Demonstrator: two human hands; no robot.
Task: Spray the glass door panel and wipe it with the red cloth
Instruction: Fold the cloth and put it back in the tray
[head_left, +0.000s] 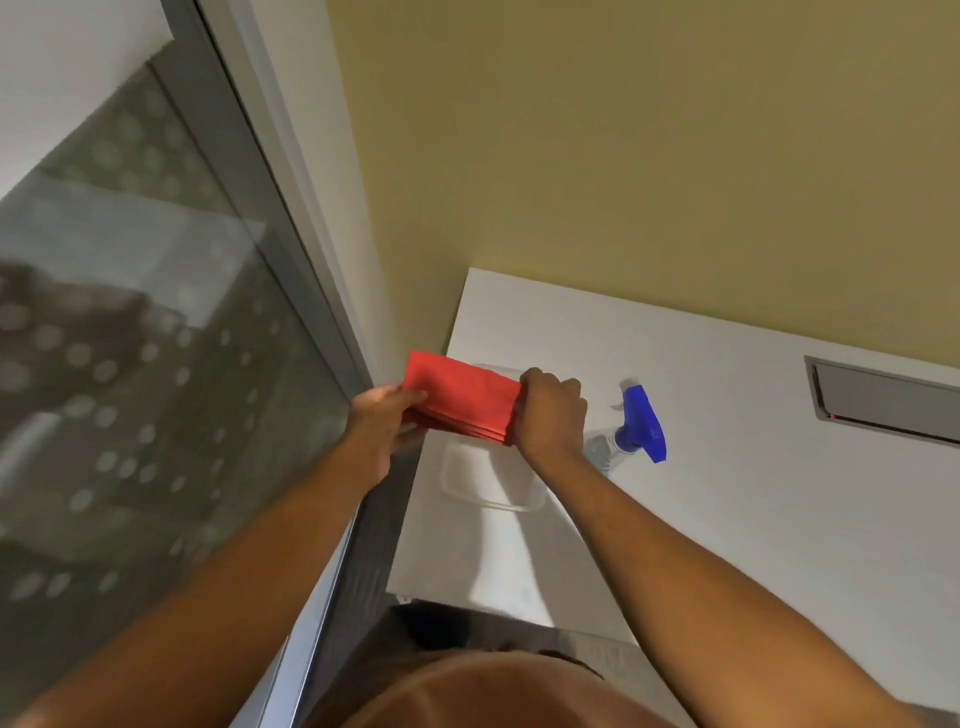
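Between my two hands the cloth (460, 397) is pulled flat, folded into a thick red pad. My left hand (382, 423) pinches its near-left end with thumb on top and fingers under; my right hand (550, 413) is closed in a fist round the other end. I hold it this way, I think, to keep the layers squared up so the pad gives a firm, even face for wiping

Under the cloth sits a clear tub (491, 480) on the white table (727, 467); the cloth hangs just above its far edge, not resting in it as far as I can tell. Just beside my right hand stands the sprayer (639, 423), blue head up, bottle mostly hidden by my wrist. It is within easy reach, which suits spraying before wiping

To my left, well apart from the cloth, is the glass (145, 364) in its grey frame (270, 208), running up beside the yellow wall (623, 156). I cannot tell whether it is wet; neither hand is on the sprayer
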